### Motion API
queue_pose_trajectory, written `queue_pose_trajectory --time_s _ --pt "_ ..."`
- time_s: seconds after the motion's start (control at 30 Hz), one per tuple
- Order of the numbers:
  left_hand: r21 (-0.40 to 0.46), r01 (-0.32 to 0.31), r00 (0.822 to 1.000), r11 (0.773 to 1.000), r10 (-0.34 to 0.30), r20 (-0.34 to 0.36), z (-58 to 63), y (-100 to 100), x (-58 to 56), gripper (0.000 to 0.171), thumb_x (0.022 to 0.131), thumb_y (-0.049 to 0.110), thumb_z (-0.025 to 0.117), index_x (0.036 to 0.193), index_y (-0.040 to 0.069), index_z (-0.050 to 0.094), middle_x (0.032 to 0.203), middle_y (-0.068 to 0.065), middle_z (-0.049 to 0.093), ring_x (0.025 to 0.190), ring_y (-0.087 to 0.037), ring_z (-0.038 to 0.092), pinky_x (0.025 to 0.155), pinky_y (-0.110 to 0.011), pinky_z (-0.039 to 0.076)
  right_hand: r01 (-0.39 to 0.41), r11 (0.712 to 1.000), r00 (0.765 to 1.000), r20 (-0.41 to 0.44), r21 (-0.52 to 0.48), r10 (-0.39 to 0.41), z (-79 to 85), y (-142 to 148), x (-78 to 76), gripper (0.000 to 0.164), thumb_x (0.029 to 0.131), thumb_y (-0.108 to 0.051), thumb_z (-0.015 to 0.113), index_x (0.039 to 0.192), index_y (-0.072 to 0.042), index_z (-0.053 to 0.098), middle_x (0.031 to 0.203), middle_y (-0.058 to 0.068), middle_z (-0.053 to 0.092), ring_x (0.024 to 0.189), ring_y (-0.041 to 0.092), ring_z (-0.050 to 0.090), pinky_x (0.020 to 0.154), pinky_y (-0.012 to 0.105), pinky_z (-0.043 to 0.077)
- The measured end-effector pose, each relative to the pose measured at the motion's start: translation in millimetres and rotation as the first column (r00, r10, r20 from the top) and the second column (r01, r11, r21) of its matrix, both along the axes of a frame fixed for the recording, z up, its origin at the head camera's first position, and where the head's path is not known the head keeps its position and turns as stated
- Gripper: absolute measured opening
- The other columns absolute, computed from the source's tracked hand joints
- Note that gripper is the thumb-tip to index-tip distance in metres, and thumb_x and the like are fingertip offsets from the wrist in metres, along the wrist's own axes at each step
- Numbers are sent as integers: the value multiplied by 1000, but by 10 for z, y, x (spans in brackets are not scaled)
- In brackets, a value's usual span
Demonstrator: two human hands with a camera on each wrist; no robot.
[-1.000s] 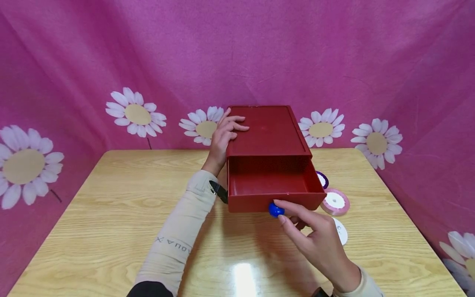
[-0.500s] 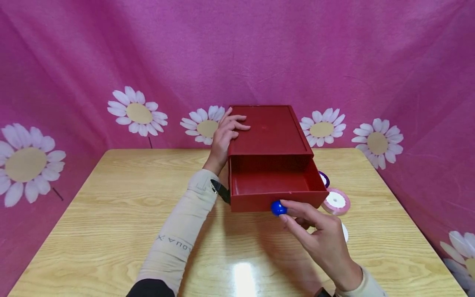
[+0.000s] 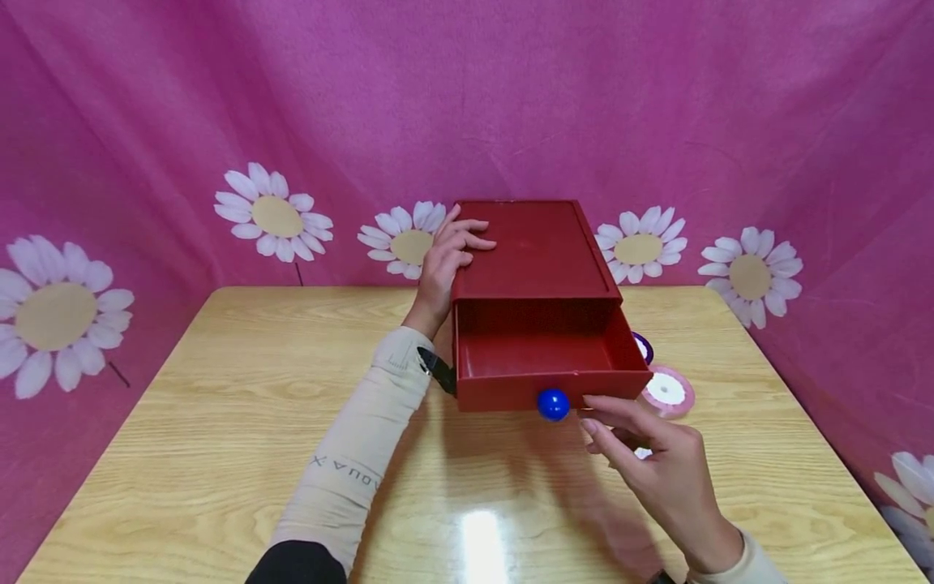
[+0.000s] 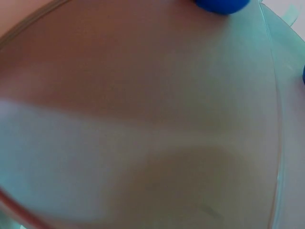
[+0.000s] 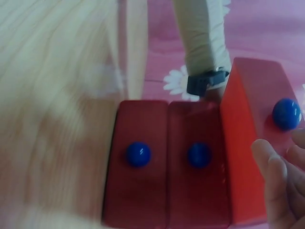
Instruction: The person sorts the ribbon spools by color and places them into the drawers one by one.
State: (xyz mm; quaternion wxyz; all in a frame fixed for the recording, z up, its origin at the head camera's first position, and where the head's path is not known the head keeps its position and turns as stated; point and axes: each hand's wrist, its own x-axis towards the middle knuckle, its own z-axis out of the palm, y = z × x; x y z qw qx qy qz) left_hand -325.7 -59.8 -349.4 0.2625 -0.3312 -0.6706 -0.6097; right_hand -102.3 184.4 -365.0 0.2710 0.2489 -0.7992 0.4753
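Observation:
A red drawer cabinet stands on the table with its top drawer pulled out; nothing lies in the visible part of it. My left hand rests on the cabinet's upper left edge, fingers spread over the top and thumb hidden. Just right of the drawer's blue knob, my right hand is off it, thumb and forefinger a little apart with nothing between them. In the right wrist view, two closed lower drawers show, each with a blue knob. The left wrist view is mostly a blurred surface close up.
Right of the cabinet lie a pink-rimmed ribbon spool and a purple-rimmed one, the latter partly hidden by the drawer. A white disc peeks out behind my right fingers. A pink flowered cloth hangs behind the wooden table.
My right thumb and forefinger have let go of the blue knob and moved right, away from it. The drawer stays pulled out, and my left hand keeps its place on the cabinet.

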Motion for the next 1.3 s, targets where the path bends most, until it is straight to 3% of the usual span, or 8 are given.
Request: queue_pose_trajectory --time_s 0.2,0.4,0.63,0.77,0.93,1.07,1.3 --pt "12 17 999 1000 -16 -36 -9 7 -6 40 80 6 38 97 -10 70 124 -25 58 143 -36 21 118 -36 5 69 996 993 92 48 -73 -154 216 -11 38 73 8 77 108 -6 72 91 4 74 63 7 68 57 17 53" --pt "-1 -7 999 1000 7 -32 13 20 -5 41 80 9 38 97 -7 71 123 -20 59 143 -32 24 117 -32 8 142 985 981 122 102 -154 -211 370 -15 34 75 3 78 104 -12 73 88 1 74 62 6 67 56 15 52" --pt "7 -13 1000 1000 13 -16 15 23 -7 42 78 10 37 95 -7 72 122 -20 60 142 -35 24 117 -31 9 201 962 975 55 184 -214 -274 508 -76 34 72 1 80 100 -18 73 86 -5 72 64 -2 63 56 12 48" --pt "8 -13 1000 1000 13 -15 2 23 -10 42 78 10 37 95 -7 72 122 -20 60 142 -36 23 117 -31 9 231 948 962 92 219 -256 -308 593 -107 35 73 -3 81 103 -19 73 93 -3 73 69 -4 63 60 11 49" --pt "9 -17 1000 1000 17 -21 6 11 -20 41 79 9 37 96 -6 72 123 -20 60 142 -33 24 117 -32 9 236 927 941 169 291 -292 -343 687 -147 35 77 -11 80 110 -17 71 102 0 72 74 0 64 62 13 50" --pt "12 -13 1000 1000 13 -16 6 14 -31 41 79 9 37 96 -6 72 123 -20 60 143 -31 23 117 -32 8 233 909 938 166 345 -304 -373 754 -157 39 77 -12 80 115 -13 70 104 2 72 77 2 64 62 14 50" --pt "19 -12 1000 1000 12 4 -8 33 -7 42 79 10 37 95 -6 72 124 -19 60 143 -32 23 117 -32 9 230 872 920 194 433 -339 -463 860 -140 51 77 -14 80 125 -13 65 107 5 69 85 23 64 66 28 52"
